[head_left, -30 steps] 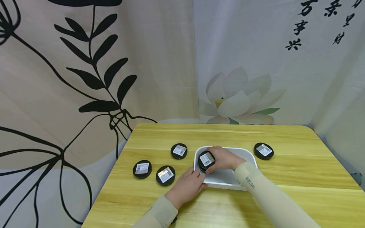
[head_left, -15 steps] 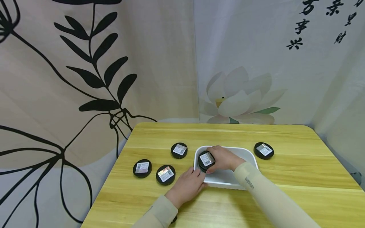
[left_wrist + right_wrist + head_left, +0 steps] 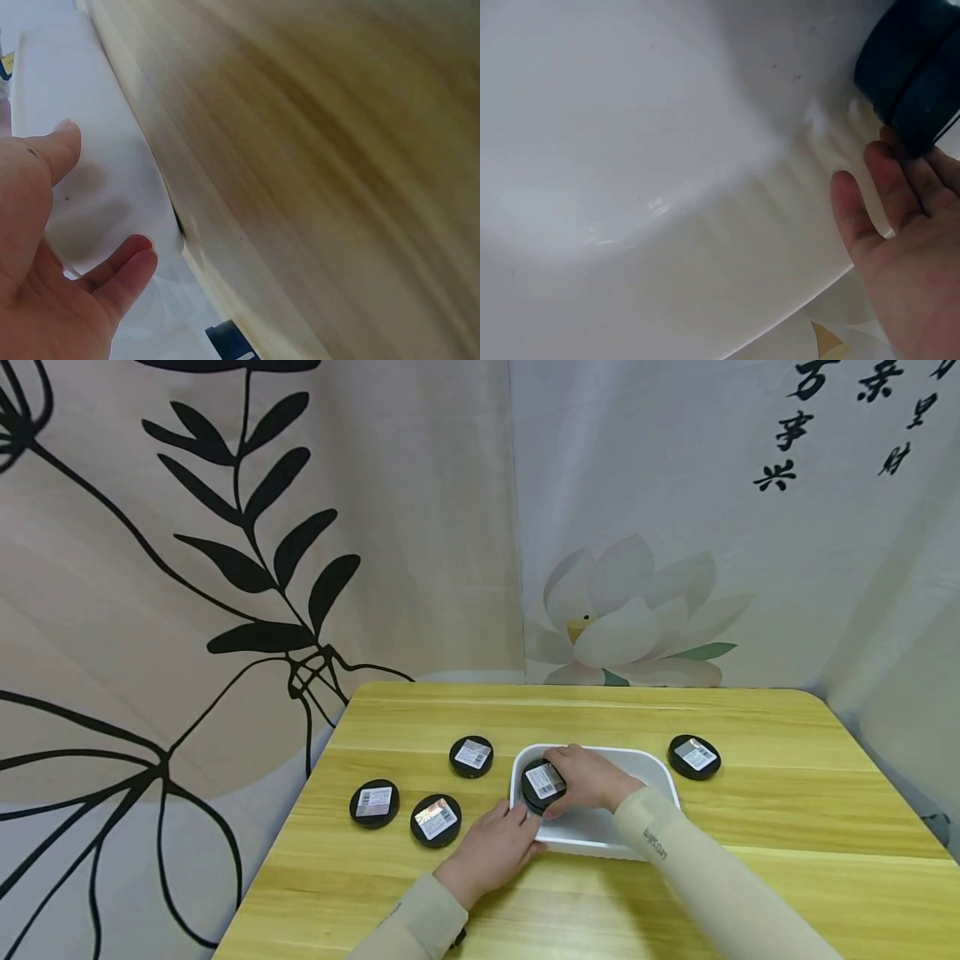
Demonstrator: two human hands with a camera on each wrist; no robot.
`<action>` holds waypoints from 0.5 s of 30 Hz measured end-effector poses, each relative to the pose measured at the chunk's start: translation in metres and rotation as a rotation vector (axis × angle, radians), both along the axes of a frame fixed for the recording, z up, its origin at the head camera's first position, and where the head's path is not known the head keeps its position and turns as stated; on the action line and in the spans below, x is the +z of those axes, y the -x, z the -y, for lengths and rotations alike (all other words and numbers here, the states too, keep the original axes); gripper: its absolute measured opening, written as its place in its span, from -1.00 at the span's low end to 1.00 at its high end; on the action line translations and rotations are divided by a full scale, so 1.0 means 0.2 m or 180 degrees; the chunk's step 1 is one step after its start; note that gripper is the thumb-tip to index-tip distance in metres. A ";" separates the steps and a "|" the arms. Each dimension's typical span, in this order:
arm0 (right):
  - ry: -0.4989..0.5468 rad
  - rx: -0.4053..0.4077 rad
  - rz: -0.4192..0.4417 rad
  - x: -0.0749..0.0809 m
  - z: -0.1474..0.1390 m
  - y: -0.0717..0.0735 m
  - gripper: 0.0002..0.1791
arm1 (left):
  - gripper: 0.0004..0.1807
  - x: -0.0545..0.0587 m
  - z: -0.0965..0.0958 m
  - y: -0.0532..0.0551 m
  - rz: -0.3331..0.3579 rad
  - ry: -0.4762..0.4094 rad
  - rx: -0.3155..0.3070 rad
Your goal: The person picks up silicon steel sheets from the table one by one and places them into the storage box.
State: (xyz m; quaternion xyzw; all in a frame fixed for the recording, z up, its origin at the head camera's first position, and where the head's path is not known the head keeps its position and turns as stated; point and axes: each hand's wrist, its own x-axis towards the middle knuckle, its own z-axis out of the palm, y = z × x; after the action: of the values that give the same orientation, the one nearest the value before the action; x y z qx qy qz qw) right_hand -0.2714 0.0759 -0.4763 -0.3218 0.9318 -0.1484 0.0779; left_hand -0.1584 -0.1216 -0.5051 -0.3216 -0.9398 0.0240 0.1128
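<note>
A white plastic tray [image 3: 592, 846] stands on the wooden table. At its left end my right hand [image 3: 590, 777] grips a round black jar [image 3: 543, 782] by the sides, its white barcode label facing up. Seen from the right wrist, the jar [image 3: 911, 71] is a short dark cylinder with a seam round it, low over the tray floor [image 3: 615, 135]. My left hand [image 3: 497, 850] holds the tray's near left corner. In the left wrist view the thumb lies on the tray's outer wall [image 3: 97, 165] and fingertips [image 3: 127, 277] reach round its corner.
Left of the tray lie three more black jars with labels up: a back one [image 3: 471, 757], a left one [image 3: 374, 803] and a near one [image 3: 436, 821]. Another jar [image 3: 693, 757] lies right of the tray. A printed curtain [image 3: 420, 527] hangs behind the table [image 3: 787, 827].
The jar in my right hand tilts slightly flatter and sits a little lower in the tray. My left hand stays at the corner.
</note>
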 end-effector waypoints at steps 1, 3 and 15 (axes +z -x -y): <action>-0.0020 0.0004 -0.0025 0.00 0.00 0.00 -0.10 | -0.67 0.00 0.00 0.00 0.0006 -0.0003 0.0002; -0.0064 0.0008 -0.0060 0.00 0.00 -0.01 -0.10 | -0.67 0.00 0.00 0.00 0.0018 -0.0001 0.0010; -0.0394 0.0027 -0.0139 0.03 0.01 -0.02 -0.07 | -0.66 0.00 0.00 0.00 0.0086 -0.0022 0.0035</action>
State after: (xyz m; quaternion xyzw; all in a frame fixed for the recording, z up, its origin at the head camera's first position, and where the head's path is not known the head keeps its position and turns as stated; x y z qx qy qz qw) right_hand -0.2681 0.0732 -0.4694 -0.3235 0.9393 -0.0832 0.0780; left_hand -0.1578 -0.1214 -0.5047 -0.3163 -0.9431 0.0170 0.1011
